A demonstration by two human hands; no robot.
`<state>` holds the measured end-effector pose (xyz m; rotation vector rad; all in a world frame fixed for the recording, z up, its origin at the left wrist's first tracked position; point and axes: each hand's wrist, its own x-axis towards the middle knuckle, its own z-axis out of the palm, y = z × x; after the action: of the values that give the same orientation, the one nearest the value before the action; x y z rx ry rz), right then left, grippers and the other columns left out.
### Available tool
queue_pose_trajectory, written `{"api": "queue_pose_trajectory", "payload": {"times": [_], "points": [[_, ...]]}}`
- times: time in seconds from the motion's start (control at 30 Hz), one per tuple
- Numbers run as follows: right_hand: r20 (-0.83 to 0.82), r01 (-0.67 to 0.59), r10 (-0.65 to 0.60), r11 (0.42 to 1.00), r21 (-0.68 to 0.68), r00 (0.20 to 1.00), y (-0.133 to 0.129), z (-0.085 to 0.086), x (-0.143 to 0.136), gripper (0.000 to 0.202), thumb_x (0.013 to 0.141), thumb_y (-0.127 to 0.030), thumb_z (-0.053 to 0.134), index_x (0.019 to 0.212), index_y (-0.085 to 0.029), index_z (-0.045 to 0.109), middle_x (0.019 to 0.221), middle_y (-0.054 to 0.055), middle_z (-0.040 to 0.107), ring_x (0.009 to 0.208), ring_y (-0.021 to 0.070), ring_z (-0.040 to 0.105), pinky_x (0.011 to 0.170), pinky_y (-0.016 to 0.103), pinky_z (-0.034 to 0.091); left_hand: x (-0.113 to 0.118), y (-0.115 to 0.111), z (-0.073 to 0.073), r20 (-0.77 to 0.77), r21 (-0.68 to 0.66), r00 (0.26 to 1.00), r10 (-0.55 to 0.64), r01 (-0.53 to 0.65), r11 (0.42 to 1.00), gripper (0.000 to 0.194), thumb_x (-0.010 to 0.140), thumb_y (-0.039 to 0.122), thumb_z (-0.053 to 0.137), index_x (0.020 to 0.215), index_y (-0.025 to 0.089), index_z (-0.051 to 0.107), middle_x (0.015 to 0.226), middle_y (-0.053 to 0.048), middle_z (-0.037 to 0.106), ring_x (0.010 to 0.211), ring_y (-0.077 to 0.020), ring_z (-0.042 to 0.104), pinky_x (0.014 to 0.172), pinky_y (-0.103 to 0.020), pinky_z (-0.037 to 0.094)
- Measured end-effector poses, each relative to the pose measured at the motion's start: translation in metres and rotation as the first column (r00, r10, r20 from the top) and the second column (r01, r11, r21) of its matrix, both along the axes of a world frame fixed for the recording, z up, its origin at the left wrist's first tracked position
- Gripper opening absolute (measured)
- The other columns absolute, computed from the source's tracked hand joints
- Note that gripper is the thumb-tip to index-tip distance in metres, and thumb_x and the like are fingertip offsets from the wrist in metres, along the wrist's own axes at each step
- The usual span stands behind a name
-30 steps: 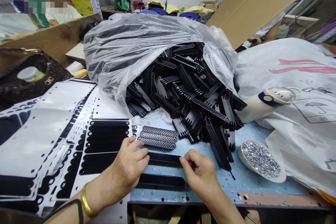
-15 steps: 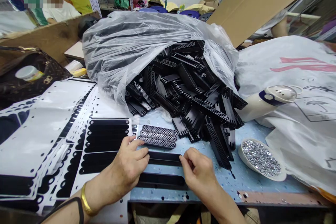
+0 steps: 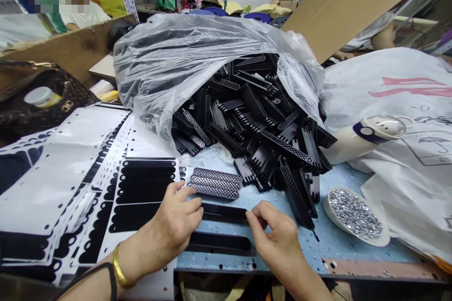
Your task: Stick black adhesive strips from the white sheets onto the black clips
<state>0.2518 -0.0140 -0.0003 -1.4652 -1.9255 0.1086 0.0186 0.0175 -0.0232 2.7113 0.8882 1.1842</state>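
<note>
The left hand (image 3: pixel 178 218) and right hand (image 3: pixel 273 233) hold opposite ends of a black strip (image 3: pixel 224 212) near the counter's (image 3: pixel 339 176) front edge, the right closed in a fingertip pinch, the left with fingers bent over its end. A second black strip (image 3: pixel 221 243) lies between it and that edge, and a patterned block (image 3: pixel 215 183) sits just behind. Toward the counter's right front corner stands a bowl (image 3: pixel 356 215) of small metal rings.
</note>
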Motion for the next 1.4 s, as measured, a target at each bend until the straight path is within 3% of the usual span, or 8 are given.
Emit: {"api": "queue_pose_trajectory", "payload": {"times": [0.2,0.57,0.83,0.97,1.07,1.17,1.4], "points": [[-0.040,0.019,-0.023,0.995,-0.094,0.999,0.006,-0.007,0.005,0.030,0.083,-0.021,0.049,0.054,-0.023,0.040,0.045,-0.006,0.044,0.038,0.0096,0.044,0.041,0.021,0.032,-0.001,0.001,0.001,0.002,0.004,1.000,-0.009,0.009,1.000,0.025,0.080,0.003,0.045,0.085,0.016,0.065,0.082,-0.008,0.070,0.092,-0.0254,0.062,0.089,-0.049,0.039],[-0.031,0.036,-0.040,0.991,-0.132,0.999,0.009,-0.008,0.005,0.031,0.080,-0.023,0.048,0.051,-0.023,0.041,0.041,-0.005,0.042,0.035,0.0090,0.042,0.039,0.021,0.029,-0.003,-0.001,0.001,0.001,-0.003,1.000,-0.023,0.023,1.000,0.026,0.081,0.001,0.045,0.089,0.015,0.065,0.085,-0.009,0.071,0.094,-0.0269,0.061,0.089,-0.051,0.039],[-0.135,0.049,-0.099,0.941,-0.333,0.986,0.011,-0.010,0.011,0.033,0.078,-0.035,0.052,0.049,-0.023,0.045,0.040,-0.004,0.045,0.036,0.0104,0.043,0.039,0.022,0.030,-0.002,0.000,0.002,-0.013,-0.007,1.000,-0.022,0.022,1.000,0.026,0.082,0.001,0.044,0.087,0.016,0.064,0.084,-0.008,0.070,0.094,-0.0264,0.061,0.089,-0.050,0.040],[-0.281,0.052,-0.184,0.906,-0.421,0.942,0.011,-0.013,0.014,0.022,0.073,-0.039,0.061,0.060,-0.022,0.056,0.045,-0.002,0.055,0.038,0.0121,0.049,0.038,0.022,0.038,-0.002,-0.001,0.005,-0.016,0.002,1.000,-0.014,0.014,1.000,0.027,0.083,0.002,0.043,0.087,0.016,0.065,0.083,-0.008,0.070,0.095,-0.0262,0.061,0.089,-0.049,0.041],[-0.309,0.004,-0.139,0.916,-0.401,0.941,0.010,-0.015,0.013,0.021,0.079,-0.039,0.057,0.068,-0.022,0.063,0.048,-0.002,0.058,0.040,0.0129,0.052,0.041,0.023,0.040,-0.002,-0.002,0.006,-0.030,-0.015,0.999,-0.020,0.019,1.000,0.026,0.083,0.001,0.044,0.088,0.015,0.065,0.085,-0.009,0.071,0.097,-0.0267,0.061,0.089,-0.051,0.041],[-0.292,-0.016,-0.108,0.921,-0.390,0.950,0.009,-0.015,0.012,0.031,0.085,-0.038,0.052,0.059,-0.022,0.058,0.041,-0.004,0.052,0.037,0.0126,0.051,0.043,0.024,0.039,-0.002,-0.002,0.005,-0.027,-0.006,1.000,-0.013,0.013,1.000,0.026,0.083,0.000,0.045,0.088,0.015,0.065,0.087,-0.009,0.072,0.096,-0.0267,0.061,0.089,-0.051,0.041],[-0.405,0.005,-0.226,0.878,-0.479,0.886,0.008,-0.014,0.013,0.044,0.089,-0.056,0.047,0.066,-0.021,0.061,0.042,-0.001,0.056,0.041,0.0156,0.056,0.045,0.025,0.043,0.001,-0.003,0.006,-0.013,0.016,1.000,0.019,-0.019,1.000,0.026,0.077,0.000,0.047,0.085,0.016,0.065,0.083,-0.008,0.072,0.092,-0.0264,0.063,0.088,-0.049,0.041]]}}
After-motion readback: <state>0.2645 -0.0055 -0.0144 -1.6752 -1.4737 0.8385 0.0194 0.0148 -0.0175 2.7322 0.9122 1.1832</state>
